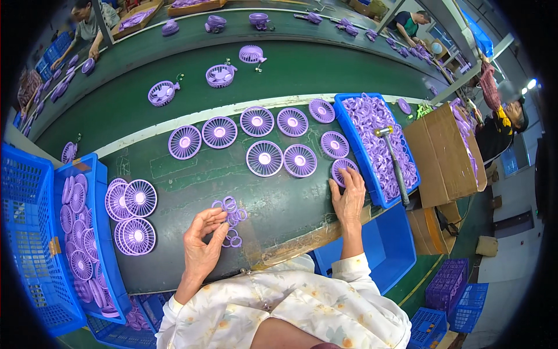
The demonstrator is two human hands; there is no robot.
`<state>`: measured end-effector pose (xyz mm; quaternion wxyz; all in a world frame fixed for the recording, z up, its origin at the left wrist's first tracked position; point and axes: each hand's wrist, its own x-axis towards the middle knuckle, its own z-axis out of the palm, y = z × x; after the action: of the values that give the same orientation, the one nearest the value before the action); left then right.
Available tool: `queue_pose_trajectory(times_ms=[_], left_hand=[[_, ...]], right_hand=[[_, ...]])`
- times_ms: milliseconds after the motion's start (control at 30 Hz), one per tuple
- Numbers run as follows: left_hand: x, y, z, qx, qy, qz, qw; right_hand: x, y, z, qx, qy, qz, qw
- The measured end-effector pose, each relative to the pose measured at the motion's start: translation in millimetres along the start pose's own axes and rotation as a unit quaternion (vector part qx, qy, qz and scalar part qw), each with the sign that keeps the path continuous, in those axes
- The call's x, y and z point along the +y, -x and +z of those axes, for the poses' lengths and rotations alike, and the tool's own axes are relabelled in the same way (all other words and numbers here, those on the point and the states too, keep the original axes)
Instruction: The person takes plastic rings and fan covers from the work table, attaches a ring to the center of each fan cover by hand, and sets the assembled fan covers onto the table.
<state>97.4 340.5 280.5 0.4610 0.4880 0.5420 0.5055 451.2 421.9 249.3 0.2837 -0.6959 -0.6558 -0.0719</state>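
Hands well apart. Left hand (203,237): thumb and fingers drawn close at the loose rings (233,218) on the bench (290,203); can't tell from here if one's pinched. Right hand (349,198): thumb and fingers over the near edge of a purple grille (336,168) beside the blue tray (358,152), touching; grip or rest, can't tell. Mid-bench grilles (265,158) lie flat, spread singly, probably so each is easy to reach. Hammer (397,168) lies across the tray's heaped rings (369,119), presumably parked there to keep bench space free
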Motion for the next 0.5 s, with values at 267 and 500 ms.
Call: queue_pose_trajectory(times_ms=[267,500], left_hand=[[-2.6,2.3,-4.6,0.011,0.006,-0.006,1.0],[-3.3,2.4,-2.9,0.002,-0.001,0.003,1.0]], right_hand=[[-50.0,-5.4,-2.1,-0.001,-0.109,-0.02,0.994],[-75.9,0.0,23.7,-0.106,-0.092,-0.064,0.988]])
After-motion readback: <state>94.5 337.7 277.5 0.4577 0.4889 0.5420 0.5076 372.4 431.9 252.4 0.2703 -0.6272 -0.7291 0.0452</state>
